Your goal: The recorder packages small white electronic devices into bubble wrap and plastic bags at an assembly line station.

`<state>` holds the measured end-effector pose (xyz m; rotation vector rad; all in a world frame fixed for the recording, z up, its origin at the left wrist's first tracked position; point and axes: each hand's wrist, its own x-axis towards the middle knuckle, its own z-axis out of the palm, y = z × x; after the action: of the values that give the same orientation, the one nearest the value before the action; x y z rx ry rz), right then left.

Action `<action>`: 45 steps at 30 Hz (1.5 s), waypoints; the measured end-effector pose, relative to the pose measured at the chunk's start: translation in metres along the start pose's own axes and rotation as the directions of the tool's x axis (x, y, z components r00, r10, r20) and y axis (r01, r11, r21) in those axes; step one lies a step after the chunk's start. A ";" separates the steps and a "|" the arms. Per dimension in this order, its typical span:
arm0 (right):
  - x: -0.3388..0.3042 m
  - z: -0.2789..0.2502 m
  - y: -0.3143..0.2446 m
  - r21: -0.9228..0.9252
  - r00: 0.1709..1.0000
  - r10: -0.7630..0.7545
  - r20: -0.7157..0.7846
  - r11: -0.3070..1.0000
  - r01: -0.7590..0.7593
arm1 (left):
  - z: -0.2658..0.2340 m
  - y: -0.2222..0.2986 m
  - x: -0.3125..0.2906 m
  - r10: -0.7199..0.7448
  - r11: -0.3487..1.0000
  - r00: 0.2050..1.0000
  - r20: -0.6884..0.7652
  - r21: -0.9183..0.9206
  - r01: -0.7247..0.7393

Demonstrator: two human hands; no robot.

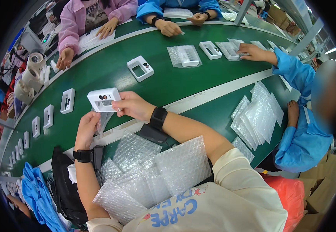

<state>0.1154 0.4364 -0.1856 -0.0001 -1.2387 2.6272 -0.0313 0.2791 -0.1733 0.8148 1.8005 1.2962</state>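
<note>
My right hand (pixel 136 105) grips a white plastic housing (pixel 96 95) at its right end. The housing is a rounded rectangular frame with a window and two dark round spots, raised over the green belt. Just below it, my left hand (pixel 86 129) pinches a clear bubble-wrap bag (pixel 105 120), its fingers closed. Most of that bag is hidden behind the hands and the housing, and I cannot tell whether they touch. Several flat bubble-wrap bags (pixel 183 164) lie in a heap against my lap, below my forearms.
Similar white housings (pixel 68 101) stand in a row along the green belt (pixel 110 79); one housing (pixel 140 69) lies ahead. A bagged housing (pixel 187 56) lies farther right. Co-workers' hands (pixel 168 28) work across the belt. More bubble-wrap bags (pixel 258 116) are piled at right, beside a blue-sleeved person.
</note>
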 end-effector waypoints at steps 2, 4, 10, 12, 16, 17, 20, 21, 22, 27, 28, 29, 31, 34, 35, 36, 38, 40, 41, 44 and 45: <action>-0.001 0.002 -0.001 0.016 1.000 -0.009 0.015 1.000 0.009 | -0.002 -0.004 0.001 -0.020 0.998 0.999 0.038 -0.054 0.022; -0.001 0.001 -0.001 0.071 0.999 -0.004 0.051 0.997 0.001 | 0.004 0.000 0.000 0.020 0.984 0.993 -0.119 -0.172 -0.040; -0.001 0.000 0.000 0.056 0.994 0.079 0.070 0.995 -0.083 | 0.010 0.012 -0.006 0.146 0.955 0.924 -0.353 -0.192 -0.224; -0.001 0.000 0.001 0.016 0.987 0.152 0.058 0.988 -0.153 | 0.011 0.013 -0.005 0.304 0.948 0.867 -0.395 0.038 -0.315; 0.001 0.000 0.004 -0.045 0.979 0.202 0.018 0.978 -0.201 | 0.024 0.025 -0.012 0.636 0.751 0.708 -0.309 0.459 -0.474; 0.001 -0.001 0.003 -0.061 0.978 0.208 0.000 0.976 -0.208 | 0.030 0.029 -0.013 0.737 0.624 0.637 -0.228 0.591 -0.510; -0.005 0.010 -0.003 -0.220 0.975 0.217 -0.046 0.950 -0.222 | 0.035 0.036 -0.021 0.736 0.573 0.655 -0.170 0.672 -0.470; -0.006 0.014 -0.005 -0.297 0.974 0.217 -0.071 0.927 -0.228 | 0.036 0.037 -0.023 0.733 0.544 0.666 -0.140 0.708 -0.450; -0.006 0.012 -0.003 -0.300 0.974 0.216 -0.065 0.927 -0.225 | 0.037 0.038 -0.025 0.736 0.541 0.662 -0.143 0.712 -0.448; -0.002 0.007 0.001 -0.118 0.986 0.161 -0.046 0.979 -0.166 | 0.048 0.044 -0.029 0.737 0.448 0.674 -0.059 0.789 -0.420; -0.003 0.008 0.000 0.015 0.987 0.150 -0.062 0.989 -0.149 | 0.052 0.045 -0.031 0.754 0.408 0.656 -0.030 0.804 -0.432; -0.004 0.010 0.000 0.147 0.987 0.141 -0.079 0.981 -0.129 | 0.054 0.046 -0.032 0.770 0.368 0.638 -0.001 0.818 -0.443; -0.007 0.015 0.004 -0.043 0.986 0.154 -0.061 0.987 -0.157 | 0.056 0.047 -0.034 0.790 0.386 0.613 -0.018 0.791 -0.475; -0.008 0.018 0.007 -0.406 0.981 0.187 -0.048 0.894 -0.190 | 0.056 0.048 -0.036 0.819 0.422 0.571 -0.049 0.726 -0.543; -0.006 0.016 0.007 -0.444 0.981 0.180 -0.067 0.876 -0.191 | 0.055 0.049 -0.037 0.808 0.443 0.587 -0.049 0.707 -0.551; -0.004 0.014 0.008 -0.481 0.981 0.171 -0.087 0.856 -0.192 | 0.054 0.049 -0.037 0.796 0.464 0.603 -0.049 0.688 -0.557; -0.002 0.011 0.007 -0.517 0.981 0.164 -0.105 0.833 -0.194 | 0.054 0.048 -0.037 0.784 0.486 0.619 -0.049 0.669 -0.563; 0.000 0.007 0.005 -0.573 0.998 -0.031 -0.061 0.820 -0.010 | 0.055 0.046 -0.037 0.801 0.477 0.597 -0.048 0.654 -0.587; 0.000 0.005 0.003 -0.597 0.991 -0.128 -0.034 0.798 0.082 | 0.056 0.046 -0.037 0.809 0.472 0.585 -0.047 0.646 -0.600; -0.004 0.007 -0.004 -0.556 0.999 0.006 -0.049 0.831 -0.032 | 0.055 0.047 -0.040 0.787 0.515 0.616 -0.043 0.594 -0.617; -0.006 0.008 -0.005 -0.534 0.996 0.073 -0.054 0.841 -0.091 | 0.055 0.047 -0.041 0.775 0.537 0.631 -0.040 0.568 -0.624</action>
<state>0.1211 0.4324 -0.1769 -0.1952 -1.9572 2.2364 0.0395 0.2844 -0.1304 1.9188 2.1848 1.4882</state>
